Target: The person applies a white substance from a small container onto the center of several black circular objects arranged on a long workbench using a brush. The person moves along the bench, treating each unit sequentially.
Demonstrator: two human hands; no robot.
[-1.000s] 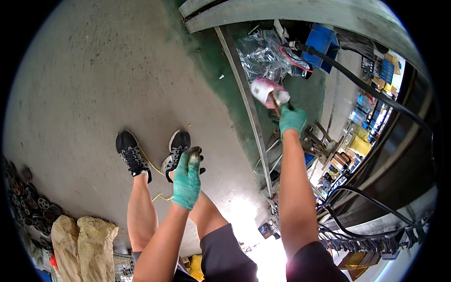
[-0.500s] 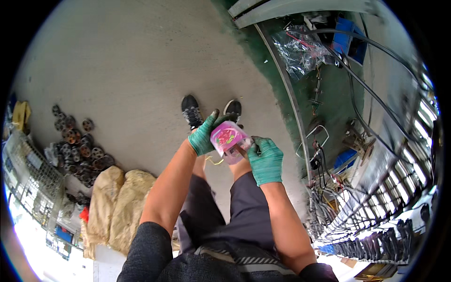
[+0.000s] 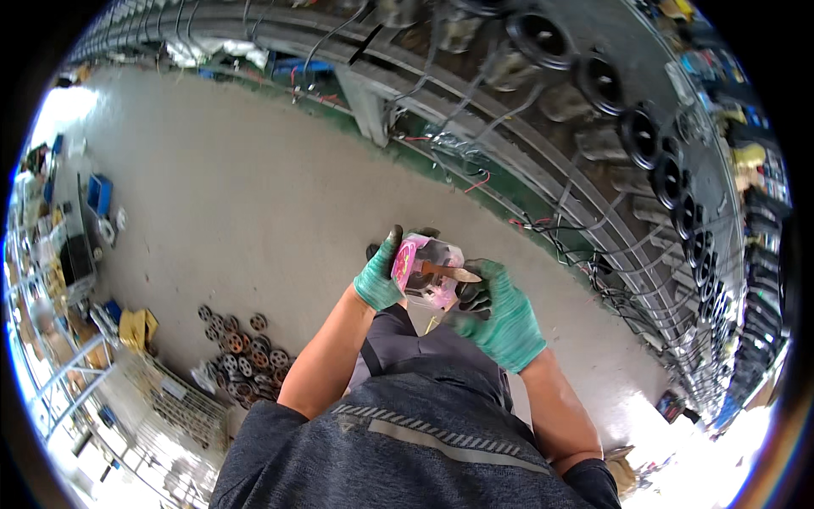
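A clear plastic tub (image 3: 432, 295) with a pink, picture-printed label is in my left hand (image 3: 383, 276), whose green, dark-fingered glove closes round its left side. Within or across the tub's opening lies a brown flat stick-like tool (image 3: 439, 270) with a pale rounded end; its exact kind is unclear. My right hand (image 3: 507, 316), gloved the same way, is beside the tub's right side with fingers curled. The tool's pale end reaches its thumb, but what the fingers hold, if anything, is hidden. Part of the glove is blurred.
A long metal rack (image 3: 543, 157) with hanging cables and black wheels (image 3: 599, 83) curves along the far and right side. Several small wheels (image 3: 246, 352) lie heaped on the floor at left, near a wire mesh cage (image 3: 174, 394). A blue bin (image 3: 99, 195) stands farther left.
My view has turned, bringing the rack and its wheels into sight. The tub has tilted so its inside shows, and my right hand has drawn slightly away from it, beside the tool's pale end.
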